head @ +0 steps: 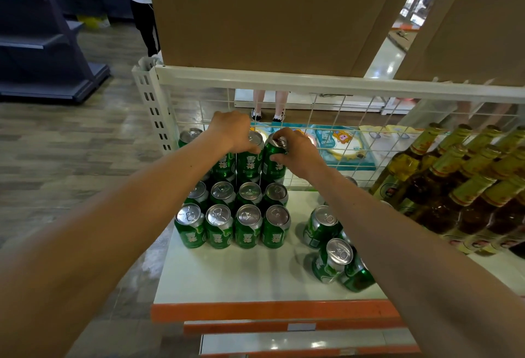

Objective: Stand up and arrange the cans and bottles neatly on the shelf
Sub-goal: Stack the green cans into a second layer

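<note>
White shelf: right hand grips stacked can, left hand grips its neighbour

A shop — a display shelf with an orange price rail, stocked with cans and bottles.

Printed in white on the front-row cans, well before the wire grille: 雪花. Repeated on the stacked cans just against that grille. Unreadable on the bottle labels beside it.
</note>
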`<act>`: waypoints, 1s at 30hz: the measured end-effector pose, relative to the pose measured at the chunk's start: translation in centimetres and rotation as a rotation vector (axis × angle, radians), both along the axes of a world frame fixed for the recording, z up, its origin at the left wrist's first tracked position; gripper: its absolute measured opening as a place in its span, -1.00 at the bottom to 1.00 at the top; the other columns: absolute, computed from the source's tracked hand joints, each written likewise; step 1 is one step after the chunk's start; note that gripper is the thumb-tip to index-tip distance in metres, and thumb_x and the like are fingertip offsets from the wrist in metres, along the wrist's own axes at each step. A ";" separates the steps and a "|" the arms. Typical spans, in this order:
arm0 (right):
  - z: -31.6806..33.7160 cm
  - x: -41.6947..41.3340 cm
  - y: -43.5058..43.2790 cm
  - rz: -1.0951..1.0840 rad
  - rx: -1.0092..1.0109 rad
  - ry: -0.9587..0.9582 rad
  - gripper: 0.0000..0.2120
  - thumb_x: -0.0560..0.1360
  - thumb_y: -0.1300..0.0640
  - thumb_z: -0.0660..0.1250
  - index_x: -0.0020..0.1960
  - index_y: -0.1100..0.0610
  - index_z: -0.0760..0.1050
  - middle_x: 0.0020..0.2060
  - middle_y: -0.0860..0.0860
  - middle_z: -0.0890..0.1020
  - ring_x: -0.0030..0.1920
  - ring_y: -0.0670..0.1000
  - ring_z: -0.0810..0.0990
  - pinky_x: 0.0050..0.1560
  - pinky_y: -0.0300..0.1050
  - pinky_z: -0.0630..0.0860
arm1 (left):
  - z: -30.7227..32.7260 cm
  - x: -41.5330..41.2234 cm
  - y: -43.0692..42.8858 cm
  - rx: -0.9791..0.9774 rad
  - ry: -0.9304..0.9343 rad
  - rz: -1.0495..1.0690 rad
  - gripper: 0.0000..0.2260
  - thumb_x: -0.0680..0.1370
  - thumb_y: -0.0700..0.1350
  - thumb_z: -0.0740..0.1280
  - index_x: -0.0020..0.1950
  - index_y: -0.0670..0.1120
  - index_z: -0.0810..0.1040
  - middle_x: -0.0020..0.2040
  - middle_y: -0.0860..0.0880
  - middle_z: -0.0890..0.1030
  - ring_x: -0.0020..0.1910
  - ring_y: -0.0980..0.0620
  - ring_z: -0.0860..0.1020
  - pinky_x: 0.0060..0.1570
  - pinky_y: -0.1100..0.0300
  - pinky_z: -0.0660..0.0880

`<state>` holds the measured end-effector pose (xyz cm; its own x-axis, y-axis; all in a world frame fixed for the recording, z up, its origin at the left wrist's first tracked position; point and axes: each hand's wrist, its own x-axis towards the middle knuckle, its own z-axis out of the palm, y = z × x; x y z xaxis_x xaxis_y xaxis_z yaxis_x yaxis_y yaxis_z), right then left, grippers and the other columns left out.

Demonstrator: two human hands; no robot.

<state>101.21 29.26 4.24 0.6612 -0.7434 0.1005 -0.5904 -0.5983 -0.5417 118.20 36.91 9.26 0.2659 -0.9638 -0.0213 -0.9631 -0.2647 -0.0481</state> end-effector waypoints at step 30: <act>-0.8 -15.3 -8.1 -0.303 0.053 0.347 -0.68 0.50 0.00 0.43 0.21 0.09 0.58 0.13 0.11 0.64 0.09 0.11 0.61 0.11 -0.01 0.57 | -2.7 -14.5 -5.1 0.044 0.344 -0.284 -0.72 0.55 0.06 0.41 0.15 -0.08 0.65 0.14 -0.09 0.62 0.08 -0.12 0.58 0.02 0.05 0.54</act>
